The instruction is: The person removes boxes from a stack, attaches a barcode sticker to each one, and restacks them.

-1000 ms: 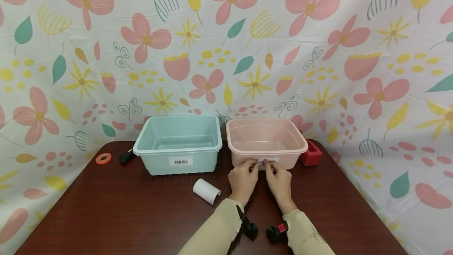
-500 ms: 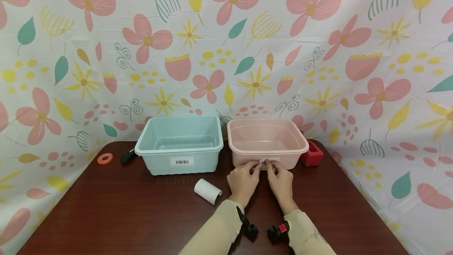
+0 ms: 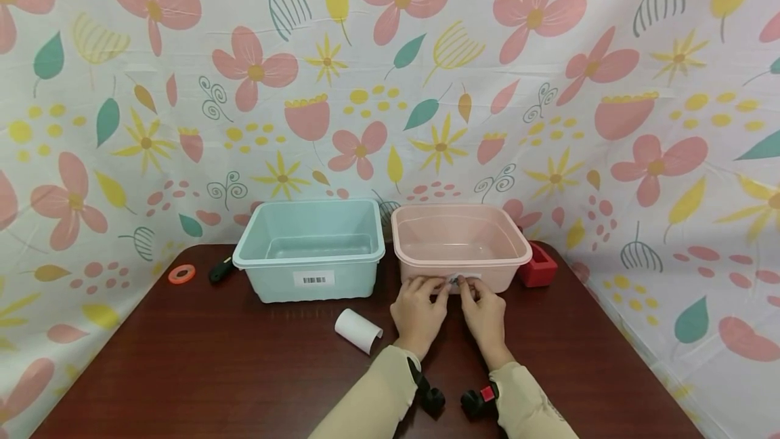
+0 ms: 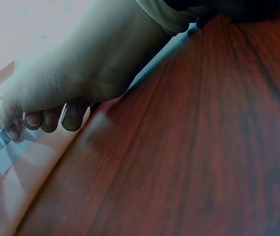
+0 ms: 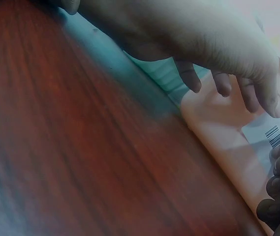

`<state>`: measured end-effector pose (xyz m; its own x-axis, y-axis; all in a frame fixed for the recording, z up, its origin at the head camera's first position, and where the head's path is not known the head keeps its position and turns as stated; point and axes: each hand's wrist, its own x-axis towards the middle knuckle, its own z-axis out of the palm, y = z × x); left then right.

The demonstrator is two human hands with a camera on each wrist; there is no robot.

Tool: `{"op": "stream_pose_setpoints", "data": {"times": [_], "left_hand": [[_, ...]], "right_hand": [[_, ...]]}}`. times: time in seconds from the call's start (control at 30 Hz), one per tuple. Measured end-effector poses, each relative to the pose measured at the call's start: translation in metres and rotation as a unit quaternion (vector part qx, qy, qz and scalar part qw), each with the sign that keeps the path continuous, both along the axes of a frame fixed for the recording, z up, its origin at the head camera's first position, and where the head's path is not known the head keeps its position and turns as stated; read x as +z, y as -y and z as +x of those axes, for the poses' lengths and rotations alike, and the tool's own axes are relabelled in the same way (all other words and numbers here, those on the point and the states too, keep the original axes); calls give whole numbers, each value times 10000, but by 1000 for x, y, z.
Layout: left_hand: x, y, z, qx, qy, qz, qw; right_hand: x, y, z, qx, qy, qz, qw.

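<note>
A white barcode label (image 5: pixel 258 133) lies against the front wall of the pink bin (image 3: pixel 460 263). At the label's left part, my left hand (image 3: pixel 419 314) touches it with its foremost fingertips, while the other fingers hang loosely in the right wrist view. My right hand (image 3: pixel 484 317) meets the label from the right, fingertips resting on it beside the barcode. In the left wrist view, the right hand (image 4: pixel 66 78) shows from its inner side. The hands cover part of the label in the head view. Both forearms are in beige sleeves.
To the left stands a light blue bin (image 3: pixel 317 290) with its own barcode label. A curled white paper (image 3: pixel 358 330) lies in front of it on the dark table (image 3: pixel 213 371). An orange ring (image 3: pixel 181 274), a black-handled tool (image 3: pixel 221 270) and a red block-shaped holder (image 3: pixel 537 266) flank the bins.
Both hands stay at the pink bin's label, with only slight finger shifts. A bit more of the dark barcode shows between the fingertips. The head view has drifted slightly.
</note>
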<state>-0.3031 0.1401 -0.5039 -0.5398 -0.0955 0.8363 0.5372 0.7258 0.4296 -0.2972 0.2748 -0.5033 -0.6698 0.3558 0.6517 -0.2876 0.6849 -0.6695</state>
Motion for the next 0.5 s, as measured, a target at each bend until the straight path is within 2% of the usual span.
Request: {"op": "stream_pose_setpoints", "data": {"times": [0.13,0.33,0.5], "left_hand": [[1,0,1,34,45,18,10000],[1,0,1,2,369,29,9993],[-2,0,-2,2,338,-26,9994]], "right_hand": [[0,0,0,-21,36,-15,10000],[0,0,1,-21,56,-25,10000],[0,0,1,20,-30,-60,10000]]}}
